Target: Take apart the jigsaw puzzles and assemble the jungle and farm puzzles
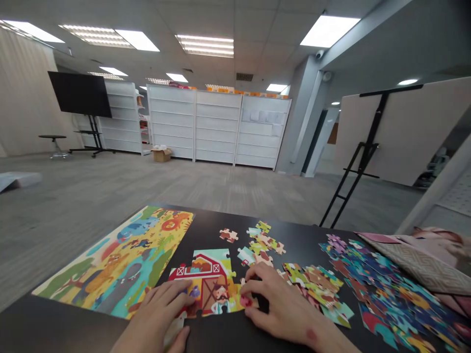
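Note:
A partly joined jigsaw puzzle (217, 274) with a red barn and a farmer lies on the black table in front of me. Over its left edge rests my left hand (156, 309), fingers stretched out and touching the joined pieces. A pale puzzle piece (175, 327) shows between that hand's thumb and fingers; whether it is gripped I cannot tell. At the barn puzzle's right edge, my right hand (270, 299) pinches a puzzle piece (247, 300) with a pink-red patch, partly hidden by the fingertips. Loose farm pieces (312, 282) lie beyond and beside the right hand.
A finished animal puzzle or picture sheet (125, 264) lies at the left. Many dark-blue puzzle pieces (393, 299) are heaped at the right, beside a patterned bag or cloth (415, 260). Past the table stand an easel board (401, 127), a screen (79, 93) and white shelves (217, 125).

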`<state>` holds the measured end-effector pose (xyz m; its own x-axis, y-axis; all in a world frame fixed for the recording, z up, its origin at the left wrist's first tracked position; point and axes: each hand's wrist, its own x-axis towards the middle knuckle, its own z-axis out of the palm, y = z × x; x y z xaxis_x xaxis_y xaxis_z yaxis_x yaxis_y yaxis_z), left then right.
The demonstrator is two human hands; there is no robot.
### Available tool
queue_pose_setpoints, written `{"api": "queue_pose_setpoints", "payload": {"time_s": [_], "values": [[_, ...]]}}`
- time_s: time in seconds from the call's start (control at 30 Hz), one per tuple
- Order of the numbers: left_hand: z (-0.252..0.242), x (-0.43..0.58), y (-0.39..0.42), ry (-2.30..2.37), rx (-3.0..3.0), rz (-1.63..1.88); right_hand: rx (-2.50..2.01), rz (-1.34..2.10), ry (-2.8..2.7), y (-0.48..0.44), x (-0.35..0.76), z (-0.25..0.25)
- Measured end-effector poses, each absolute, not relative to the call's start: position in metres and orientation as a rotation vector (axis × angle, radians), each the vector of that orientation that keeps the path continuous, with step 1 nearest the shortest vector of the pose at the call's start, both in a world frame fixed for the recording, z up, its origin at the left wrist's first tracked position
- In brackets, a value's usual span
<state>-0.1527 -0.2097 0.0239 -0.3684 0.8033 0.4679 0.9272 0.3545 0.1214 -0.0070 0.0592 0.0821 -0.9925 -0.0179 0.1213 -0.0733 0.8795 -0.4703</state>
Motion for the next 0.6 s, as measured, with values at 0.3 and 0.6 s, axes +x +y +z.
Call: {"api": "queue_pose_setpoints", "payload": {"time_s": [0.3,0.6], "values": [[-0.003,-0.168,-0.210,-2.180,-1.541,-0.591,-0.507,0.415,-2.709,0.111,-0.019,0.069],[0.015,-0.152,-0.208,-2.366,-1.486,-0.639,-0.485,0.626,-2.761,0.111,-0.025,0.058]]}}
